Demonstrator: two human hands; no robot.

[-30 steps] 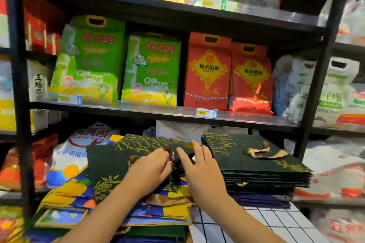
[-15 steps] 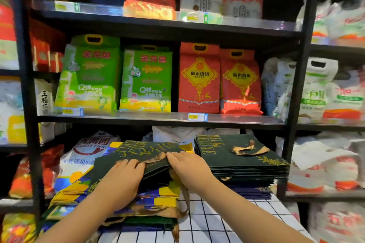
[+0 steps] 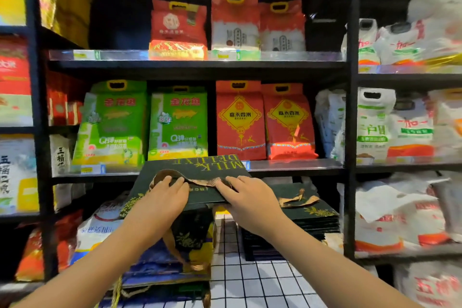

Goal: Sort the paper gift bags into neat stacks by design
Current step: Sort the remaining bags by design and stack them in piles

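**Dark green gift bag held up in both hands above the table**

A flat dark green gift bag [image 3: 192, 172] with gold "MILK DELUXE" lettering, which reads upside down from here, is lifted clear of the checked table [image 3: 262, 285]. The left hand [image 3: 162, 197] grips its near edge, fingers curled over the top face next to the gold ribbon handle [image 3: 200, 181]. The right hand [image 3: 247, 195] pinches the same near edge just right of the left hand, fingers lying over the other end of the ribbon.

To the right of the held bag, and lower, a neat stack of dark green bags [image 3: 307, 217] rests on the table, with a gold ribbon lying loose on its top. Below the held bag, under the left forearm, a mixed pile of bags [image 3: 170, 265] in blue, yellow and dark green sits on the table's left side, with ribbon handles trailing out of it; how many designs it holds I cannot tell.

Behind the held bag a black shelf rack [image 3: 350, 112] carries green rice bags [image 3: 177, 125] and red rice bags [image 3: 240, 120] side by side, with more red and white packs on the shelf above them. Right of the rack's upright, white sacks fill the shelves.
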